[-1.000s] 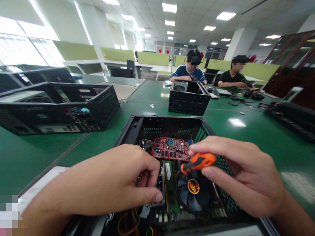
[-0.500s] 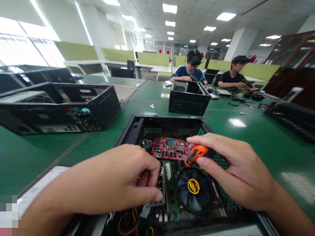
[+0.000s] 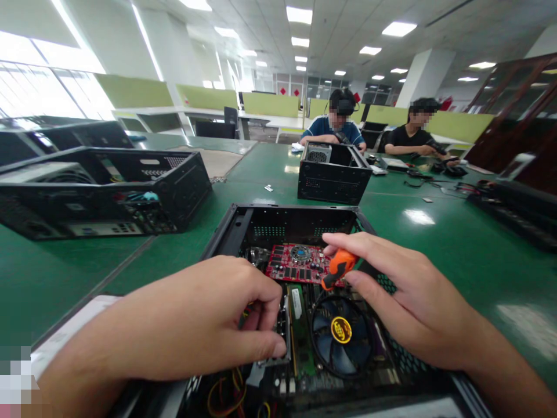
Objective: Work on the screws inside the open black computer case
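Observation:
In front of me lies an uncovered black computer case (image 3: pixel 226 232). My right hand (image 3: pixel 404 302) holds an orange and black screwdriver (image 3: pixel 342 266) by its handle, thumb and fingers around it. The handle tilts above the red graphics card (image 3: pixel 291 264) and the round cooling fan (image 3: pixel 342 331); I cannot make out the tip. My left hand (image 3: pixel 243 319) is closed, fingers curled and thumb on a silver metal-edged part (image 3: pixel 285 348) inside the case. Beside that part stands a green memory stick (image 3: pixel 300 331). Coloured cables (image 3: pixel 226 395) lie below my left hand.
Another opened case (image 3: pixel 183 191) stands at the left of the green table (image 3: pixel 252 168). A smaller black case (image 3: pixel 333 180) stands ahead, with two people (image 3: pixel 335 125) behind it. Cables and dark parts (image 3: pixel 513 203) lie at the right.
My right hand and the screwdriver have shifted slightly left, and the handle has turned a little. My left hand stays in place.

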Tool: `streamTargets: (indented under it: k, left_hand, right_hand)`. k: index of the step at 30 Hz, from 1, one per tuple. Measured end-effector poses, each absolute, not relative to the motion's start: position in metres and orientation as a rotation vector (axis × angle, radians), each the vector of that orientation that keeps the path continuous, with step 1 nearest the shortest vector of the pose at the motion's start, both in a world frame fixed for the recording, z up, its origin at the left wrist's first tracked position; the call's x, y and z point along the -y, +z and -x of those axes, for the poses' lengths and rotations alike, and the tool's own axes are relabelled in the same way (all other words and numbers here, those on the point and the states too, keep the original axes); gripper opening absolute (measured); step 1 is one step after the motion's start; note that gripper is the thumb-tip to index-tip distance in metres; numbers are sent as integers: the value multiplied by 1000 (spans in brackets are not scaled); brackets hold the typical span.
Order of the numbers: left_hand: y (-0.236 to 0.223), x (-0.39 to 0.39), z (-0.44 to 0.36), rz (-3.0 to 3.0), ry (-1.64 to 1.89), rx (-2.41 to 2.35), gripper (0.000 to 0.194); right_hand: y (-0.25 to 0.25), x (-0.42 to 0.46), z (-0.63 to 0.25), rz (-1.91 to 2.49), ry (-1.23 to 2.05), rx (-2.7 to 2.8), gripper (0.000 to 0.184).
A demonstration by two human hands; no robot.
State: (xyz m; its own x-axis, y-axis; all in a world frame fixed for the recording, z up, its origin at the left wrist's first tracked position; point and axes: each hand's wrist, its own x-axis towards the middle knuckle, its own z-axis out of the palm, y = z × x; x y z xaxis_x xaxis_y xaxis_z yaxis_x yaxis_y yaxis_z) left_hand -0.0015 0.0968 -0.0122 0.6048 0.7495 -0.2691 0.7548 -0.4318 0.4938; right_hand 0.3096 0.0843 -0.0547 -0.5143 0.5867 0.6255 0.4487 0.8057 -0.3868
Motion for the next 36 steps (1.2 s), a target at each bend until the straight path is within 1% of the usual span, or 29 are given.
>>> streamTargets:
  k: [5,11,15,20,24,28,36]
  left_hand:
    - [-13,-98,1,-2251,-6,-1187,24]
    - [-16,-97,3,-2266,13,-1154,24]
    - [-16,-98,2,-2261,2,-1167,24]
    - [-14,-98,2,-2247,-8,-1179,25]
    - [-14,-97,3,-2253,-3,-1165,25]
    - [-15,-97,3,-2243,11,-1146,24]
    - [-16,-98,3,-2258,20,-1154,26]
  right_hand:
    - [-55,-86,-310,775,266,2186,38]
    - [-55,-89,-312,746,280,2181,26]
    - [-55,-86,-312,727,280,2138,32]
    - [-52,-81,-317,543,524,2040,45]
    - [-50,-79,-322,468,652,2133,42]
    - [-49,-80,-323,484,642,2191,36]
    - [-46,-83,-321,418,613,2283,37]
